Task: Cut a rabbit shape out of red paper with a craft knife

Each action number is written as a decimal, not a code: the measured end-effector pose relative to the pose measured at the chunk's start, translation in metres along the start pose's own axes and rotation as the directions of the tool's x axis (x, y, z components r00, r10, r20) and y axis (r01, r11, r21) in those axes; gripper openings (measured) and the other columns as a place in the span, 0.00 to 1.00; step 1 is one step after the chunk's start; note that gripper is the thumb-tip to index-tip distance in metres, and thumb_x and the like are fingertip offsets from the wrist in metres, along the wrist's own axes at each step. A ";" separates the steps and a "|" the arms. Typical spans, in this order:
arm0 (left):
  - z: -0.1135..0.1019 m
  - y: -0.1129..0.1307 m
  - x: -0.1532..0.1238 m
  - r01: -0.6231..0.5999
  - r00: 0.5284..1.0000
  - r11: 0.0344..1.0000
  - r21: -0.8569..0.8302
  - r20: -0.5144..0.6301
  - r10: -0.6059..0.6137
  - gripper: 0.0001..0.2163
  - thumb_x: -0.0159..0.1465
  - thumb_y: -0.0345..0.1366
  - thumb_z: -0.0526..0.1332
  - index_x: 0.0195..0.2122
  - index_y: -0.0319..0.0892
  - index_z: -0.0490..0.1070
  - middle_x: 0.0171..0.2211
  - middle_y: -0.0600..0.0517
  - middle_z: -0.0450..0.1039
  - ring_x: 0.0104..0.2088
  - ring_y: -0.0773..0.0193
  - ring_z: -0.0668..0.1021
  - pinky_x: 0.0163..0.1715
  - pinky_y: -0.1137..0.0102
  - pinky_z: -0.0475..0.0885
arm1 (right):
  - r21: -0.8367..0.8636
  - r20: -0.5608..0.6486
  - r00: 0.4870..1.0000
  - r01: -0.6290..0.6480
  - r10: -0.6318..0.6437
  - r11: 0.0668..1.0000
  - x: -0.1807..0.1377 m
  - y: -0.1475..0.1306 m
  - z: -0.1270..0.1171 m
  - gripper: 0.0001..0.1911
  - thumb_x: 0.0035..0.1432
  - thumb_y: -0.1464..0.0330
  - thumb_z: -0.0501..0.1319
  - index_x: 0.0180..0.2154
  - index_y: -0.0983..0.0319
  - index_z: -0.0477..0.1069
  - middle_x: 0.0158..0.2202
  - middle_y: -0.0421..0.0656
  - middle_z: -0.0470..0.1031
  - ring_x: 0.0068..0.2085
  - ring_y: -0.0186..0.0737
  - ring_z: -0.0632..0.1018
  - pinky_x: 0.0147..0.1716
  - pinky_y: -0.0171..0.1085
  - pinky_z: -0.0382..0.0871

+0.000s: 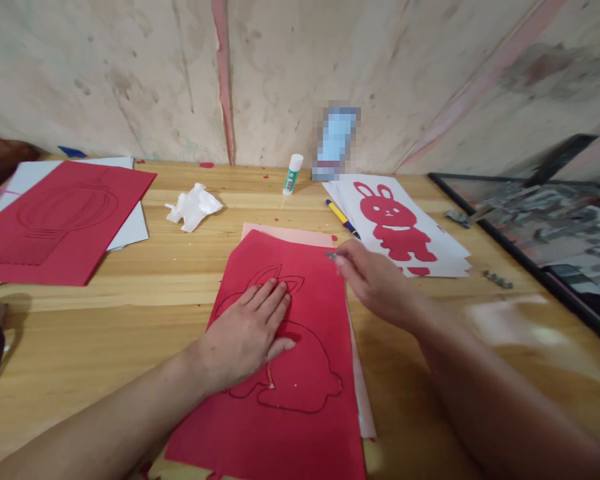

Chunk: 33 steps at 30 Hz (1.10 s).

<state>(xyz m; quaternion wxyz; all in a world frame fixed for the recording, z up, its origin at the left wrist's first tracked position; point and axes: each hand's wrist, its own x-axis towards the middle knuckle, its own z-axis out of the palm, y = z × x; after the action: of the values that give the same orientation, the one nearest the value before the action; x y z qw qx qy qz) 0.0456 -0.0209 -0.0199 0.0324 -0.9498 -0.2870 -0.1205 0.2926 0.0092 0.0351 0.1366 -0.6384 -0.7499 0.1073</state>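
Note:
A sheet of red paper (pixel 300 437) lies in front of me with a rabbit outline (pixel 325 347) drawn on it in dark line. My left hand (pixel 247 327) rests flat on this sheet, over part of the rabbit's head and ears, its fingers stretched out. Near the sheet's upper right edge, my right hand (pixel 367 280) pinches a small metal blade (pixel 330 255) whose tip points left. A narrow slit shows in the drawing below my left thumb. Paler paper (pixel 290 233) sticks out from under the red sheet.
Behind stand a glue stick (pixel 292 177) and a crumpled tissue (pixel 195 207). A yellow and blue pen (pixel 341 217) touches white sheets (pixel 445 257) bearing a red paper rabbit (pixel 393 220). Red paper with a lantern drawing (pixel 65 220) lies left; a black-framed mirror (pixel 545 267) is right.

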 end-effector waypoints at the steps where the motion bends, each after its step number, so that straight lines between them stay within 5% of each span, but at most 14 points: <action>1: 0.000 0.000 0.000 -0.003 1.000 1.000 0.006 -0.006 0.003 0.28 0.69 0.50 0.47 0.59 0.30 0.61 0.61 0.37 0.59 0.62 0.46 0.62 0.57 0.55 0.62 | -0.015 0.060 0.995 0.079 -0.078 0.997 -0.002 -0.008 0.003 0.11 0.64 0.66 0.47 0.36 0.61 0.65 0.27 0.43 0.72 0.28 0.39 0.71 0.27 0.36 0.57; 4: 0.000 0.001 0.000 -0.003 1.000 1.000 0.017 -0.018 0.004 0.28 0.69 0.49 0.46 0.59 0.29 0.62 0.60 0.36 0.60 0.61 0.46 0.64 0.56 0.55 0.63 | -0.016 0.154 0.949 0.280 -0.275 0.960 0.001 -0.027 0.012 0.12 0.65 0.68 0.47 0.38 0.61 0.68 0.32 0.44 0.74 0.33 0.38 0.72 0.31 0.35 0.59; 7: 0.001 0.001 0.000 0.008 1.000 1.000 0.000 -0.013 -0.008 0.27 0.70 0.49 0.45 0.58 0.30 0.63 0.59 0.37 0.63 0.60 0.47 0.66 0.56 0.55 0.64 | -0.118 0.199 0.919 0.366 -0.339 0.923 0.013 -0.036 0.019 0.12 0.64 0.70 0.49 0.39 0.60 0.71 0.34 0.44 0.75 0.36 0.39 0.72 0.33 0.35 0.59; 33: -0.003 0.001 0.003 0.007 1.000 1.000 0.003 0.008 -0.007 0.26 0.70 0.47 0.46 0.57 0.30 0.64 0.59 0.37 0.63 0.59 0.46 0.66 0.56 0.55 0.63 | -0.334 0.129 0.863 0.501 -0.488 0.798 0.019 -0.029 0.037 0.13 0.58 0.76 0.52 0.35 0.61 0.75 0.29 0.45 0.72 0.34 0.40 0.67 0.28 0.37 0.51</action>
<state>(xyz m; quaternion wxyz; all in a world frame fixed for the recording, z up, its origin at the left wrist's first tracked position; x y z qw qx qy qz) 0.0476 -0.0206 -0.0161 0.0324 -0.9492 -0.2906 -0.1164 0.2502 0.0239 0.0118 0.0282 -0.4323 -0.8994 -0.0579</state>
